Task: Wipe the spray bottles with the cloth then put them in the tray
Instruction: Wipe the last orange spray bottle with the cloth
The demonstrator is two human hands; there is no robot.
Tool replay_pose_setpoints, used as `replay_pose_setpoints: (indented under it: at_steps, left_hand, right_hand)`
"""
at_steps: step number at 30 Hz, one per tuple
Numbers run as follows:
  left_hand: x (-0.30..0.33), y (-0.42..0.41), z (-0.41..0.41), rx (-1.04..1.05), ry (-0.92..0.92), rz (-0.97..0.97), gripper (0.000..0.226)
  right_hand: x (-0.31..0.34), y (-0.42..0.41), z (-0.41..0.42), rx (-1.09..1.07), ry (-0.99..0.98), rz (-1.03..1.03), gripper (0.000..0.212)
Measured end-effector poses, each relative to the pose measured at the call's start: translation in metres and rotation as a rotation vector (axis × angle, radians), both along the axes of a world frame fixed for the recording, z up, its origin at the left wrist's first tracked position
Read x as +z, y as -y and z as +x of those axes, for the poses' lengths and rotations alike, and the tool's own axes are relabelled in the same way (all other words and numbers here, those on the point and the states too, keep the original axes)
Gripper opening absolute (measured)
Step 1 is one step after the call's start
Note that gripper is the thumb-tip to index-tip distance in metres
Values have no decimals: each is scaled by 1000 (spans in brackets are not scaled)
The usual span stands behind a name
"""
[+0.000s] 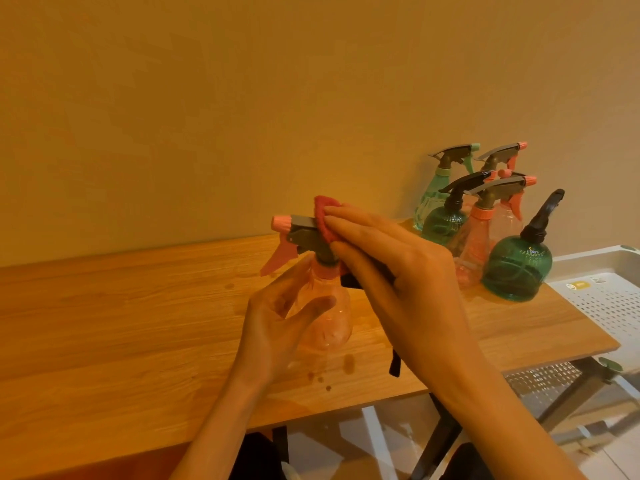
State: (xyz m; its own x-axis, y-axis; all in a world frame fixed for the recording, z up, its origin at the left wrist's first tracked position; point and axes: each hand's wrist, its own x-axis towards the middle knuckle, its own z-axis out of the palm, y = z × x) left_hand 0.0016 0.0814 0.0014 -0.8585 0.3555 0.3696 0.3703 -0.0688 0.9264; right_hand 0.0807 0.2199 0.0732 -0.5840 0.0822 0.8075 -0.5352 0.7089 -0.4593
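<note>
Across the bottom of the view runs the wooden table (121, 306), smooth grain with a few dark wet spots near its front edge. At its right end sits the white tray (609, 299), hard plastic with a perforated floor, no bottles in the part I can see. Just left of it, against the wall, waits a cluster of bottles (485, 216), pink and green, translucent, round-bellied, with grey and black trigger heads.

Out in front I hold the pink bottle (325, 317) above the table. My left hand (273, 327) grips its ribbed, see-through belly, thumb curled across the front and fingers behind. My right hand (391, 268) lies nearly flat, fingers straight and together, pressing the red cloth (323, 220) onto the back of the grey spray head; whether the thumb pinches the cloth underneath I cannot tell. A black strap or tag hangs below that hand.

To wipe well I would keep the left grip firm on the slick plastic, fold the soft cloth around the head's angles, then work toward the pink nozzle and the trigger without squeezing it, before doing the belly.
</note>
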Motion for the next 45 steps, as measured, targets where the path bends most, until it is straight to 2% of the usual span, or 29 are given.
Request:
replay_pose_setpoints:
  at_steps: [3,8,18,22,29,32,37,45]
  left_hand:
    - [1,3,-2,-20,26,20,58]
    - [-3,1,1,-73,127,14,59]
    - [1,-2,8,-183,201,-50,34]
    - [2,-6,9,-158,208,-71,32]
    - [0,-9,8,-66,190,-47,44]
    - [1,-7,8,-73,199,-2,41]
    - [1,-6,10,-112,188,43,50]
    - [3,-7,12,-186,179,60,36]
  right_hand:
    - [-7,-11,1,5,57,-95,31]
    - [-2,-12,6,192,217,-547,29]
    - [-8,-5,7,214,270,-744,24]
    - [-8,-3,6,214,265,-772,24]
    - [-7,-5,7,237,250,-752,25]
    - [-7,-6,7,237,237,-763,25]
    - [-10,-5,3,201,181,-772,28]
    - [-24,9,-10,95,87,-552,33]
